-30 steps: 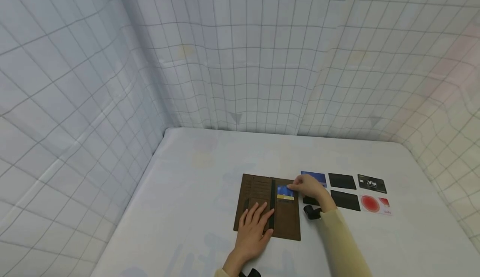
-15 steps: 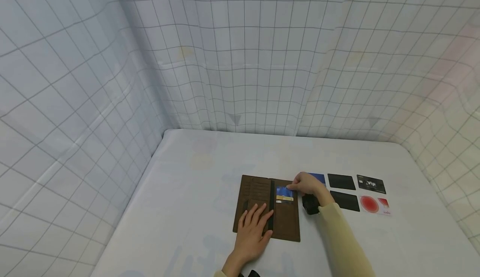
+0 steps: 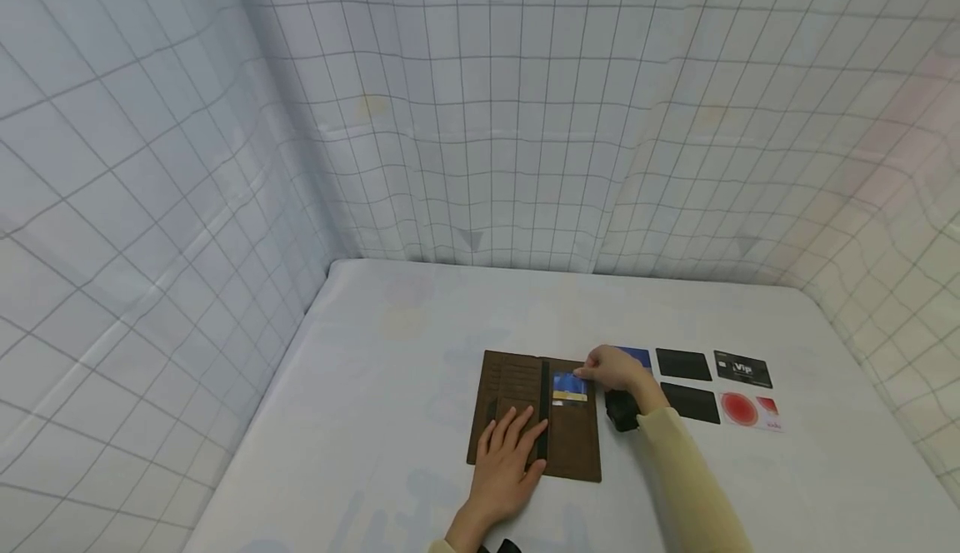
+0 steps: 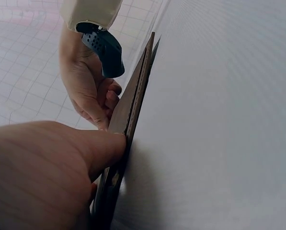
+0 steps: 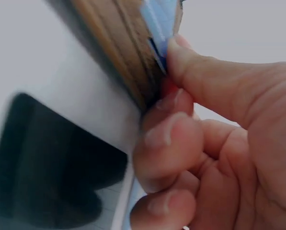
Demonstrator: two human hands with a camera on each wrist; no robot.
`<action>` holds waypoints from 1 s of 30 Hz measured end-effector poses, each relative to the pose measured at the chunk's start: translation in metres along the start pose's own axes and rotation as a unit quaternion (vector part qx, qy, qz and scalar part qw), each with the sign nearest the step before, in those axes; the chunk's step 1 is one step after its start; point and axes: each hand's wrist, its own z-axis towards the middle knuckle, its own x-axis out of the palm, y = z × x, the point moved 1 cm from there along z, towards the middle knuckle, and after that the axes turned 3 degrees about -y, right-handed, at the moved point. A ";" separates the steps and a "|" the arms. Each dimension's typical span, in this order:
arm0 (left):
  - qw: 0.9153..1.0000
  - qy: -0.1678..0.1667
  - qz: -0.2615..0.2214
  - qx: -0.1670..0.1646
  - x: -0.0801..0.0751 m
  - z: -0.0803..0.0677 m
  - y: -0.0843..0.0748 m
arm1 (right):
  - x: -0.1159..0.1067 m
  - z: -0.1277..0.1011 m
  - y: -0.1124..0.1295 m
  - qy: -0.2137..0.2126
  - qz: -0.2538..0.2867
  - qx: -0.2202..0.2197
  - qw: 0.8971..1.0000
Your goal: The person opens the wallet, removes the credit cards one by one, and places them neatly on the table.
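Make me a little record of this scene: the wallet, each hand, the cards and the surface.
Wallet: brown, lying open
Left hand: rests on the wallet's left half, fingers spread
Right hand: pinches a blue card at the wallet's right half
Loose cards, right of wallet: second blue card, partly hidden; black card; another black card; Vip card; card with a red circle
Surface: white tabletop
Unclear: how deep the pinched card sits

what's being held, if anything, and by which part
The right hand pinches the blue card over the wallet, near the card's far right corner; the left hand merely rests on the wallet.
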 end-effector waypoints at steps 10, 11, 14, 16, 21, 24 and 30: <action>1.000 0.000 -0.002 0.000 -0.001 -0.001 0.000 | 0.004 0.002 -0.002 -0.033 -0.001 -0.007 0.999; 1.000 0.000 -0.003 -0.001 -0.001 -0.001 0.000 | 0.004 0.003 -0.002 -0.034 -0.002 -0.006 0.999; 1.000 0.004 -0.003 -0.003 -0.002 -0.001 -0.001 | 0.004 0.003 -0.001 -0.030 -0.001 -0.004 1.000; 1.000 0.004 -0.001 -0.004 -0.002 -0.001 -0.001 | 0.004 0.004 0.000 -0.025 0.001 -0.003 1.000; 1.000 0.001 0.002 -0.005 -0.002 -0.001 -0.002 | 0.004 0.007 0.001 -0.016 0.008 -0.003 1.000; 1.000 0.003 -0.001 -0.006 -0.002 -0.001 -0.003 | 0.004 0.007 0.000 -0.018 0.007 -0.004 1.000; 1.000 0.002 -0.003 -0.004 -0.002 -0.001 -0.003 | 0.004 0.008 0.000 -0.037 0.010 0.002 0.999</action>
